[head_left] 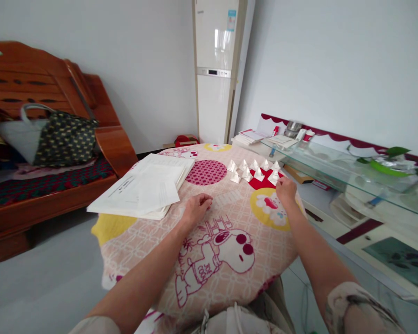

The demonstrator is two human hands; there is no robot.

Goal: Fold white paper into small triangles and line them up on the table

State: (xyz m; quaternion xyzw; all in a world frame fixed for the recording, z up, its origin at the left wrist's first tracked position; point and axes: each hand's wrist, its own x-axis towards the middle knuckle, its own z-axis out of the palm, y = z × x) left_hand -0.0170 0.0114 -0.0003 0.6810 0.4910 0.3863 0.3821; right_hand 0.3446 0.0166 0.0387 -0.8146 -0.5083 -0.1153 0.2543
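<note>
**Folded paper pieces (pixel 246 173) stood in rows beside the right hand (pixel 286 189)**

The pale, pointed pieces sat in two rows on the far right of the cloth-covered bench (pixel 132 248). The right hand's fingers were curled at the right end of the near row; whether they gripped a piece could not be told. The left hand (pixel 197 207) was over the cloth's middle, fingers bent, and whether they held anything could not be told either. Near it, to the left, lay a stack of papers (pixel 144 183). A glass shelf (pixel 348 170) stood farther right.
</note>
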